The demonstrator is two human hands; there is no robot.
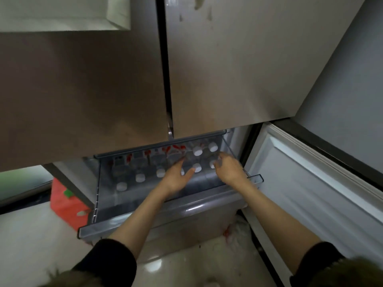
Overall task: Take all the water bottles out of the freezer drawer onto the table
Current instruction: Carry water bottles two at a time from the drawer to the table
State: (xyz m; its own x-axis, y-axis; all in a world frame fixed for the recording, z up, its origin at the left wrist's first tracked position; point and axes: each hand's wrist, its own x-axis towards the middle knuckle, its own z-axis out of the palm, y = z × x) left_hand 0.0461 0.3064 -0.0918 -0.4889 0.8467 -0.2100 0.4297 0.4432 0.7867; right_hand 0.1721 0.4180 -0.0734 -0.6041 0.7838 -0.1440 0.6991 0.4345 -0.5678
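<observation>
I see white-capped, red-labelled water bottles [159, 172] upright in freezer drawer [132, 221], left hand [176, 177] open, empty, right hand [228, 168] curled over a cap, grip unclear

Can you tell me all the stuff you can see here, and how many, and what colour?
water bottles: about eight white caps showing, clear with red labels, upright in the drawer; some may be hidden
freezer drawer: one, clear grey plastic, pulled out below the fridge doors
fridge doors: two, brownish grey, shut, above the drawer
freezer door: one, white inside, swung open on the right
red box: one, red with a green bit, on the floor at the left
white bag: one, crumpled, on the floor under the drawer
floor: pale, shiny tiles
left hand: open, reaching in among the caps
right hand: over a cap at the right end; grip unclear
sleeves: two, black
</observation>
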